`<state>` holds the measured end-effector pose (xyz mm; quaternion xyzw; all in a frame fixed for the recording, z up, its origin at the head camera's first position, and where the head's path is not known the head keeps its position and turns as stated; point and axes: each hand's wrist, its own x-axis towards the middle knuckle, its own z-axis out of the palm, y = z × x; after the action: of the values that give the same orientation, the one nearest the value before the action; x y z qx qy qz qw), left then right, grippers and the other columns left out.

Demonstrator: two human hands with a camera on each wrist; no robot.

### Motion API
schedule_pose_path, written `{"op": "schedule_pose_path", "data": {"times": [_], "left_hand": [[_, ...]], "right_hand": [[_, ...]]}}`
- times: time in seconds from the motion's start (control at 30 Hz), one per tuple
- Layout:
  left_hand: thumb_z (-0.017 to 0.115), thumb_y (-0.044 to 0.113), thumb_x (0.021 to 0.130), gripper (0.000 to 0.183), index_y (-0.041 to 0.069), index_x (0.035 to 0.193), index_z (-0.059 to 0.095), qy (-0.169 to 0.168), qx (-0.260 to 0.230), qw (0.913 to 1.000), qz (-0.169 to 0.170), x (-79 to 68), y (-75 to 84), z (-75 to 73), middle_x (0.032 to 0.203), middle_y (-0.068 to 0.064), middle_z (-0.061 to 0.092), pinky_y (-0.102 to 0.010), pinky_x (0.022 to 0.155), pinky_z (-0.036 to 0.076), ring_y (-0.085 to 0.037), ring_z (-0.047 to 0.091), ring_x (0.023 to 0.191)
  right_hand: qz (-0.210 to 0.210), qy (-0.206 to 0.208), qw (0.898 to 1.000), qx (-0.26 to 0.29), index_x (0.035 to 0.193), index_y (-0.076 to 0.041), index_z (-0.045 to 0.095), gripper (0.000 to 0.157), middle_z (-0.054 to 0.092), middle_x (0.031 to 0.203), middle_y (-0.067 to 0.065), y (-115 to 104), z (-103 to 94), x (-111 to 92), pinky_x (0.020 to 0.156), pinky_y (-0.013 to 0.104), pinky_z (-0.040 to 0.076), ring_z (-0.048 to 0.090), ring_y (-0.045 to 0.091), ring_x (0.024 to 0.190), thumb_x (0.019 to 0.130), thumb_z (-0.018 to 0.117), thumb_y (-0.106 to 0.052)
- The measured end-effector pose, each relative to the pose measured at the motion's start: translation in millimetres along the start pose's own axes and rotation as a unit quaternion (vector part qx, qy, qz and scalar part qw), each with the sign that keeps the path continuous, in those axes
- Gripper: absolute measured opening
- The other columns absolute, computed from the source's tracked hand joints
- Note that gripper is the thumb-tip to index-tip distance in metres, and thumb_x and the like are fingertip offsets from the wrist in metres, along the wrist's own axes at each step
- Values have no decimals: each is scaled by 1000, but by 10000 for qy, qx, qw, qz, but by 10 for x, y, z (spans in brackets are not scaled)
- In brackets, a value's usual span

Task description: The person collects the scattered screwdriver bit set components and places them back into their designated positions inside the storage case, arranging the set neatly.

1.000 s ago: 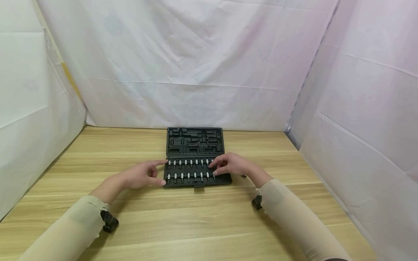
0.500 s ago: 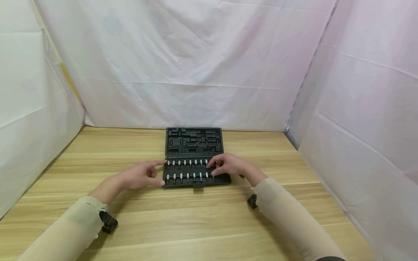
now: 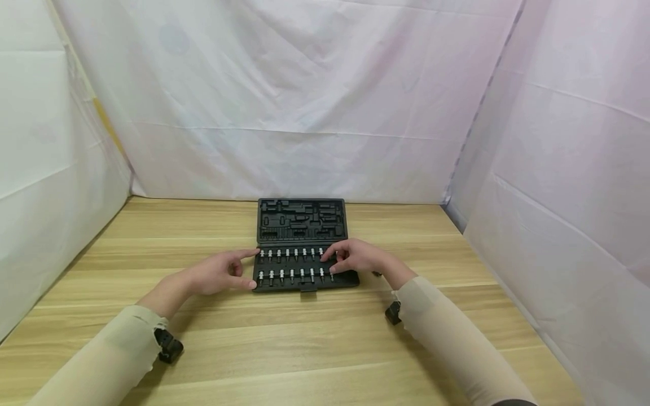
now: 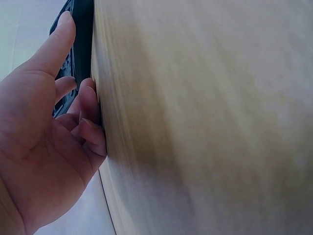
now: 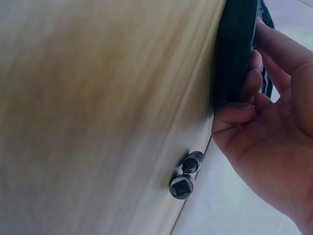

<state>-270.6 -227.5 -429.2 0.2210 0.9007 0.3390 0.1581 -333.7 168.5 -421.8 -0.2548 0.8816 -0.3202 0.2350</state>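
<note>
A black plastic socket case [image 3: 297, 287] lies open on the table, with two rows of silver bit sockets [image 3: 303, 275] in its near half. My left hand [image 3: 215, 273] is at the case's left side, index finger and thumb stretched to its edge; the other fingers curl loosely in the left wrist view. Over the right end is my right hand [image 3: 355, 256]. Its thumb is at the rightmost socket of the near row and its index finger reaches the far row, covering sockets there. The right wrist view shows its other fingers beside the case wall [image 5: 234, 54].
Two loose sockets [image 5: 182, 186] lie on the wooden table [image 3: 284, 344] to the right of the case. The lid [image 3: 303, 220], with moulded recesses, lies folded back. White sheets [image 3: 294, 101] hang behind and at both sides.
My right hand has shifted slightly left over the case since a second ago, then nearly stopped. The left hand keeps its place at the case's edge.
</note>
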Motion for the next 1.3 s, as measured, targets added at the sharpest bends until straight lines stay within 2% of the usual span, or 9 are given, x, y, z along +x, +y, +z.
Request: {"op": "schedule_pose_path", "data": {"times": [0.37, 0.6, 0.73, 0.9, 1.03, 1.3], "left_hand": [[85, 46, 95, 96, 16, 173, 36, 14, -13, 9999, -116, 6, 6, 8, 102, -5, 64, -30, 76, 52, -19, 57, 90], [85, 45, 96, 95, 14, 172, 37, 2, -10, 10000, -40, 21, 4, 20, 101, -5, 64, -30, 74, 51, -19, 56, 89], [85, 43, 96, 95, 14, 172, 37, -4, -25, 10000, -57, 20, 12, 18, 100, -5, 64, -29, 73, 51, -19, 56, 88], [85, 42, 96, 95, 14, 172, 36, -13, -69, 9999, -75, 18, 30, 10, 100, -5, 63, -29, 72, 51, -19, 55, 87], [85, 41, 96, 95, 13, 172, 36, -10, -107, 9999, -57, 17, 33, 4, 100, -6, 63, -29, 72, 50, -20, 55, 88], [85, 43, 96, 95, 13, 172, 37, 9, -35, 10000, -35, 14, 18, 2, 100, -5, 63, -29, 73, 51, -20, 56, 88]], "right_hand": [[-137, -49, 9999, 6, 135, -26, 77, 30, 65, 89, 1, 31, -25, -40, 69, 32, 43, 51, 16, 74, 105, 77, -24], [-279, 171, 9995, 21, 137, -24, 76, 30, 73, 106, 1, 105, -120, -172, 79, 35, 52, 62, 17, 89, 108, 72, -26], [-295, 457, 9984, 139, 135, -20, 78, 28, 76, 119, 4, 223, -212, -282, 81, 36, 55, 66, 19, 95, 108, 72, -25], [-276, 715, 9968, 246, 130, -14, 79, 26, 78, 122, 9, 408, -338, -444, 85, 38, 58, 69, 21, 98, 107, 72, -21], [-251, 728, 9968, 218, 128, -10, 79, 25, 77, 121, 12, 534, -418, -576, 86, 39, 54, 66, 22, 101, 106, 73, -17], [-6, 511, 9987, -60, 120, -18, 83, 18, 78, 123, 4, 716, -462, -746, 95, 40, 53, 67, 21, 113, 103, 76, -15]]}}
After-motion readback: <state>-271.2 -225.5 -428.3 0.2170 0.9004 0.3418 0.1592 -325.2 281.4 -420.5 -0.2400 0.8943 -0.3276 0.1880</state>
